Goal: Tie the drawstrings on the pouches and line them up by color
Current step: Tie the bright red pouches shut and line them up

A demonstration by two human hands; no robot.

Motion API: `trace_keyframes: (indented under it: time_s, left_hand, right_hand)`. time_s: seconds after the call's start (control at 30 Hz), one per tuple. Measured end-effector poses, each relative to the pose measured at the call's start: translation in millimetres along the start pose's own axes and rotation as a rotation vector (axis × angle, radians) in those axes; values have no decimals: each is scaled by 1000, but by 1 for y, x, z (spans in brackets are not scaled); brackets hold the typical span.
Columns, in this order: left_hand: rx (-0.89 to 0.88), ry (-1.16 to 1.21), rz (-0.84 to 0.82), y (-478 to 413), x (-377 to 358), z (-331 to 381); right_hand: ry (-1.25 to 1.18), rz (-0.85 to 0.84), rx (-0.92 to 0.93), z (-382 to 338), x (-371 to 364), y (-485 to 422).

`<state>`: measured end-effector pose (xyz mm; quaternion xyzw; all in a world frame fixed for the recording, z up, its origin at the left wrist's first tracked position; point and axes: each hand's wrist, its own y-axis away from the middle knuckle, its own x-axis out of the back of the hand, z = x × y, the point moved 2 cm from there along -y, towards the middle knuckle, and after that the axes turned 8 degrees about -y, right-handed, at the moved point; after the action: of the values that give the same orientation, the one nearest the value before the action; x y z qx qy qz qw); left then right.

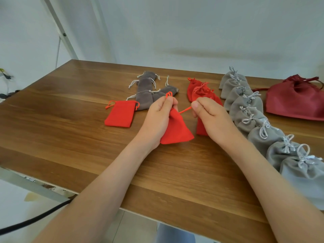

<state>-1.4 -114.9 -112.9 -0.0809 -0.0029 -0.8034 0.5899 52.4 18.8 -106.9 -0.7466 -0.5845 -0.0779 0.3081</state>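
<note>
Red pouch (177, 130) — seemingly in left grip (160, 113)

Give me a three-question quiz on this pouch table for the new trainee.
1. True or false: the flat red pouch lying at the left is cinched and tied.
2. What does the right hand pinch? A) a grey pouch B) the red drawstring of the held pouch C) nothing
3. Fill in: the long row of tied pouches on the right side of the table is coloured ____.
Key: 1 false; 2 B; 3 light grey.
</note>
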Motion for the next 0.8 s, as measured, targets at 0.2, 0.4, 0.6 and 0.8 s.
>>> trace_keyframes:
  time_s: [0.2, 0.4, 0.6, 0.8]
  left_hand:
    - [-91, -95, -51, 2, -4, -4]
    - [75, 310, -37, 1, -2, 5]
    - [104, 500, -90, -3, 3, 5]
    - [151, 569, -218, -2, 8, 8]
  right_hand:
    - [-432, 171, -226, -4, -7, -1]
    - [-751, 90, -209, -9, -10, 0]
    - [-601, 20, -271, -5, -17, -1]
    - [-557, 97, -394, -1, -14, 0]
